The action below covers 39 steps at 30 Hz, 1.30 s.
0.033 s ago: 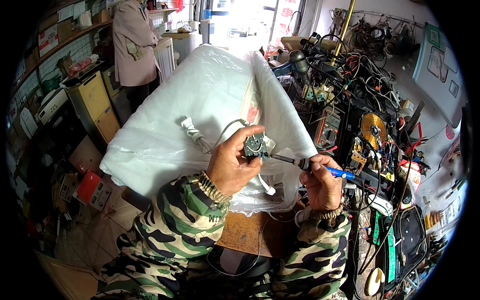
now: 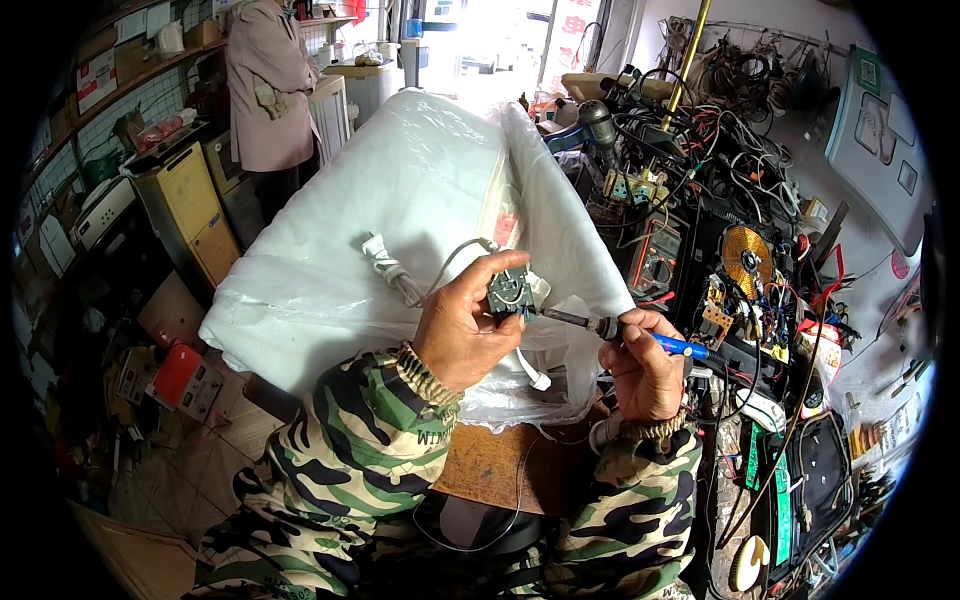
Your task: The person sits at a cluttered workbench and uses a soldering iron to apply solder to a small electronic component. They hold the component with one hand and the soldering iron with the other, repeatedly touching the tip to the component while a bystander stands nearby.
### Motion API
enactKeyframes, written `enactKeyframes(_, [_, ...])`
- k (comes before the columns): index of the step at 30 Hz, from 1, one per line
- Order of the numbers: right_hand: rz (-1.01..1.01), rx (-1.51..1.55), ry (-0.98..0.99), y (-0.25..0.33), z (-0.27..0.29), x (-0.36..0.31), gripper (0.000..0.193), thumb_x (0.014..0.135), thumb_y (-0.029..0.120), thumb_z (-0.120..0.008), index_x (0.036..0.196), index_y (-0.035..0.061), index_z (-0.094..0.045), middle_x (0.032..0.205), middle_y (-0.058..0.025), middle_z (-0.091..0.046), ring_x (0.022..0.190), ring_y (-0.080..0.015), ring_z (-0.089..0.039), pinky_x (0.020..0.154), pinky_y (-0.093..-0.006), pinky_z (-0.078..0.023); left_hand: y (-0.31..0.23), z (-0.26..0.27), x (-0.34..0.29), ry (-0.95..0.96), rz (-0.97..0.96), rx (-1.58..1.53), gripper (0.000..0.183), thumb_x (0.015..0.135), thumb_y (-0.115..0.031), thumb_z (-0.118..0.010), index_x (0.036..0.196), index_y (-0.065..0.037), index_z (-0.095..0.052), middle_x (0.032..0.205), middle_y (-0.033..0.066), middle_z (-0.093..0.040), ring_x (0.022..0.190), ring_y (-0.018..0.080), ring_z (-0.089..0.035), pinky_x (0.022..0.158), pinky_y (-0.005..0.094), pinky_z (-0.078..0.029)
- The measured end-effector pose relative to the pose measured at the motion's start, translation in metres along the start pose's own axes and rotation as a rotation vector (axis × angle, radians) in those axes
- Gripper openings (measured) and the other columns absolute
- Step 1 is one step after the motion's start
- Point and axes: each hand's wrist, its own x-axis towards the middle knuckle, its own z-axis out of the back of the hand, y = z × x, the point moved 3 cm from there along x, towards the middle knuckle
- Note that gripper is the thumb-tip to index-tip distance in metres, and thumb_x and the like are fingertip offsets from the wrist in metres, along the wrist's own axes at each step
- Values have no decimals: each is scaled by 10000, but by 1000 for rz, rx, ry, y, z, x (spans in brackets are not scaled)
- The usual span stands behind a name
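Observation:
Between its thumb and fingers, my left hand (image 2: 462, 335) pinches a small dark electrical module (image 2: 508, 292) with a pale wire looped across its face. My right hand (image 2: 645, 370) grips a blue-handled soldering iron (image 2: 684, 347). The iron points left, its tip right at the module's lower right edge; whether they touch I cannot tell. A white cable (image 2: 448, 262) runs up behind my left hand. To the left, a bundled white cord (image 2: 388, 268) lies on the white plastic-wrapped bulk (image 2: 345, 190). A white connector end (image 2: 540, 381) hangs below the module.
A brown wooden surface (image 2: 500, 468) shows between my forearms. Tangled cables, a multimeter (image 2: 657, 258), a copper coil (image 2: 747, 260) and green circuit boards (image 2: 783, 500) crowd the right side. At the back left, a person in a pale coat (image 2: 268, 90) stands near a yellow cabinet (image 2: 188, 205).

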Motion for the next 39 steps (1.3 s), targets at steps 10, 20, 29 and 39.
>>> enactKeyframes(10, [-36,-13,13,0,-7,0,140,855,18,-678,967,-56,-640,752,-81,-624,593,-188,-624,569,-293,-516,-4,2,-2,-17,-8,17,586,808,135,-595,1352,-41,-463,993,44,-606,846,57,-588,744,200,-511])
enactKeyframes(20, [-23,-10,12,1,-7,0,143,855,11,-669,975,-61,-639,744,-90,-632,597,-186,-628,578,-291,-518,-5,2,-2,-8,-12,45,585,811,131,-594,1353,-38,-457,995,58,-609,854,68,-599,765,209,-522])
enactKeyframes(29, [-30,-23,21,2,-7,0,145,849,3,-659,976,-63,-636,754,-95,-636,605,-186,-633,592,-293,-529,-5,3,-2,-11,-13,54,584,811,130,-595,1353,-37,-455,985,59,-611,850,69,-602,756,204,-520])
enactKeyframes(39, [-34,-13,29,3,-8,0,156,841,1,-655,980,-66,-633,770,-106,-639,627,-189,-633,613,-298,-532,-3,3,-2,-14,-12,25,579,807,133,-589,1344,-41,-465,998,52,-608,861,66,-594,760,208,-520])
